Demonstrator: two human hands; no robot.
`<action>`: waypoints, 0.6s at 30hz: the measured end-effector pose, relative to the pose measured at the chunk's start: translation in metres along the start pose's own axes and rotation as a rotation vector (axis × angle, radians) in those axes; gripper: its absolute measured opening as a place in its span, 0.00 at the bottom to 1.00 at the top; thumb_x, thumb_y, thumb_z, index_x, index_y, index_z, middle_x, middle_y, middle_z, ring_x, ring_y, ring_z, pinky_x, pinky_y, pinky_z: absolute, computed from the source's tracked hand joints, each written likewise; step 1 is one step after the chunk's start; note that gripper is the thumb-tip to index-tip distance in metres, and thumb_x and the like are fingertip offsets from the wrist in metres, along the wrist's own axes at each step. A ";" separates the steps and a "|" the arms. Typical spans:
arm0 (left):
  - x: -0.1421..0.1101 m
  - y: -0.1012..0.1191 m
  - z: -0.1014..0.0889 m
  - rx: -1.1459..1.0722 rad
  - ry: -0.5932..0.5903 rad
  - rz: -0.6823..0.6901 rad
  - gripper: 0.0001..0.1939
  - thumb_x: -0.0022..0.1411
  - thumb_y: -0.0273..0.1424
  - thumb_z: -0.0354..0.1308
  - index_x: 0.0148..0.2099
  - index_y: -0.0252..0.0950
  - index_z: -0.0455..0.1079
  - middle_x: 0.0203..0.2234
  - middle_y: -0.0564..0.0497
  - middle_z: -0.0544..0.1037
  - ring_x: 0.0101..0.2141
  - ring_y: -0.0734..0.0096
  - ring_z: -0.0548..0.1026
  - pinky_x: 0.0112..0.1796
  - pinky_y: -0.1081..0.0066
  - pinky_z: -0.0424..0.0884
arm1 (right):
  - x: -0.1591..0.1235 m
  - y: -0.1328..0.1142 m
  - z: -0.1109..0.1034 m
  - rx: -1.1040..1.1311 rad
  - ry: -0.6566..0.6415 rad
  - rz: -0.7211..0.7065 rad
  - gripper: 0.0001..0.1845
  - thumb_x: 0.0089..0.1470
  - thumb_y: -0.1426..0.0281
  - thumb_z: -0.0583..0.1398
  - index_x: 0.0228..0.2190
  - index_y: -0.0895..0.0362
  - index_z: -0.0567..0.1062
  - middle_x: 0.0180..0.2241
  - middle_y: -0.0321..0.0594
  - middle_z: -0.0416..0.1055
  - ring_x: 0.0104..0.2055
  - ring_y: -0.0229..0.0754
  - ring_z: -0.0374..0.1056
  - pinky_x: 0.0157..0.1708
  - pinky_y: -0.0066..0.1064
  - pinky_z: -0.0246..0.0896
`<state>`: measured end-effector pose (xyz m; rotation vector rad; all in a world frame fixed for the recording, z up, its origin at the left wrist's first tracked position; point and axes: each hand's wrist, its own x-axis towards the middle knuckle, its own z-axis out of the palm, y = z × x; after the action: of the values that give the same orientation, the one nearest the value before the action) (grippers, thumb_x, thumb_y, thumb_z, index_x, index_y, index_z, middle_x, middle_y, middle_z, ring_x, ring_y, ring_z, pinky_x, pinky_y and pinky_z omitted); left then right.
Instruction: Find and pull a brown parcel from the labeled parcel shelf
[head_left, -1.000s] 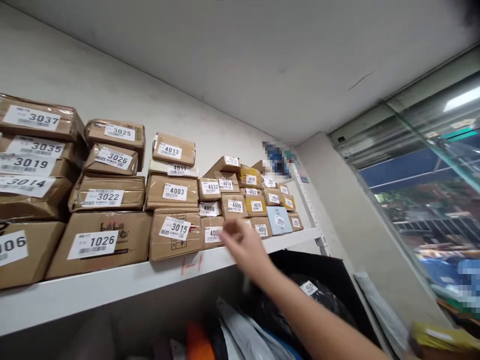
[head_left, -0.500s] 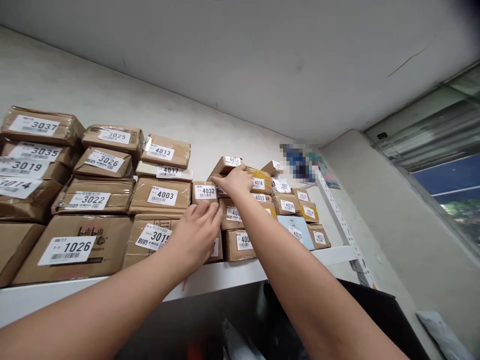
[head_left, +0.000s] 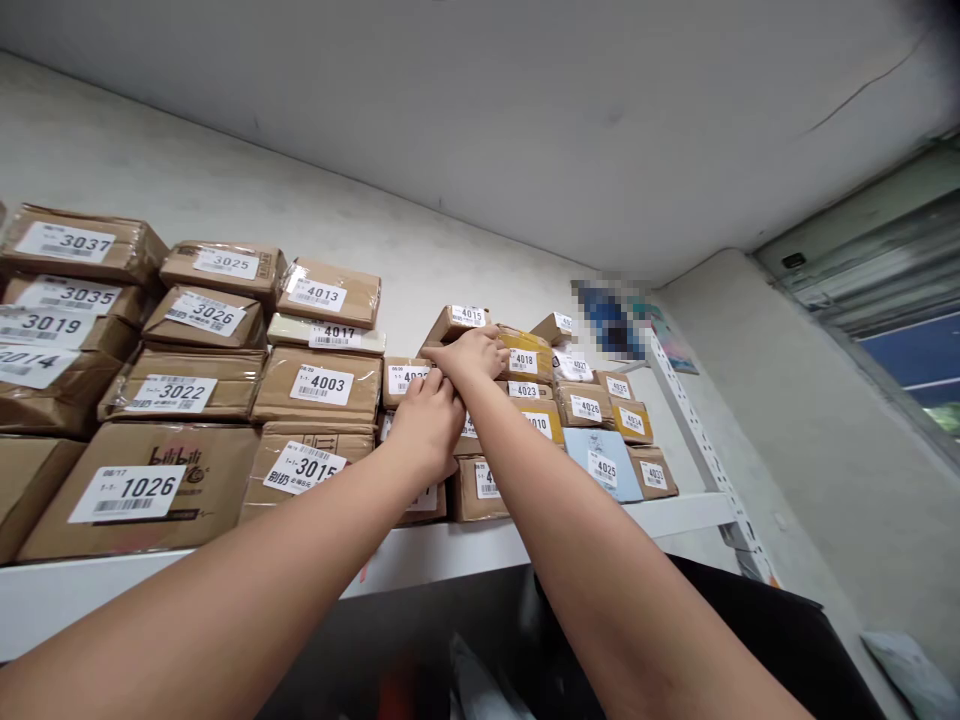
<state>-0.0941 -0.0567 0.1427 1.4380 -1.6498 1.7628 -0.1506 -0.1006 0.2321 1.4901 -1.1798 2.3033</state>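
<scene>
My left hand [head_left: 429,425] reaches up to the shelf, fingers slightly bent and laid against the boxes just below the small cardboard box labelled 4032 [head_left: 396,378]. My right hand [head_left: 474,355] is higher and a little to the right, its thumb spread to the left and its fingers stretched over the front of a box mostly hidden beneath it. Directly above that hand lies the cardboard box labelled 4015 [head_left: 450,325]. A yellow-taped box labelled 4018 [head_left: 534,350] is beside my right fingertips. Neither hand visibly grasps a box. My left fingertips almost meet my right wrist.
Stacked cardboard boxes, such as the box labelled 1026 [head_left: 217,490] and the box labelled 4003 [head_left: 356,380], fill the white shelf [head_left: 420,558]. A light blue box [head_left: 592,450] stands to the right, near a perforated upright [head_left: 686,420]. Dark items are below.
My left hand has moved right and slightly up, closer to my right wrist, partly covering the 4032 label. My right hand stays at nearly the same place. The view has shifted slightly.
</scene>
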 end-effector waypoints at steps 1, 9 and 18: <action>0.000 0.000 0.000 -0.011 0.009 -0.006 0.38 0.41 0.32 0.64 0.55 0.27 0.62 0.53 0.38 0.64 0.52 0.48 0.58 0.51 0.57 0.60 | 0.000 0.000 0.000 0.004 0.006 0.004 0.57 0.24 0.55 0.73 0.49 0.74 0.58 0.50 0.71 0.63 0.55 0.67 0.57 0.50 0.47 0.59; -0.006 -0.005 0.016 -0.076 0.127 -0.016 0.34 0.38 0.32 0.64 0.51 0.27 0.64 0.46 0.40 0.69 0.49 0.48 0.61 0.47 0.55 0.63 | 0.000 0.005 -0.001 0.073 0.109 -0.034 0.54 0.25 0.54 0.71 0.48 0.75 0.60 0.49 0.71 0.64 0.53 0.65 0.58 0.54 0.48 0.54; -0.006 -0.007 0.018 -0.076 0.179 -0.037 0.37 0.37 0.35 0.66 0.50 0.27 0.63 0.46 0.38 0.71 0.54 0.46 0.58 0.54 0.55 0.56 | 0.020 -0.002 -0.021 0.169 0.125 -0.077 0.51 0.27 0.52 0.67 0.47 0.72 0.61 0.47 0.66 0.65 0.54 0.64 0.56 0.53 0.45 0.57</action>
<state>-0.0786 -0.0682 0.1385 1.2313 -1.5701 1.7339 -0.1739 -0.0897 0.2453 1.3917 -0.9003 2.4550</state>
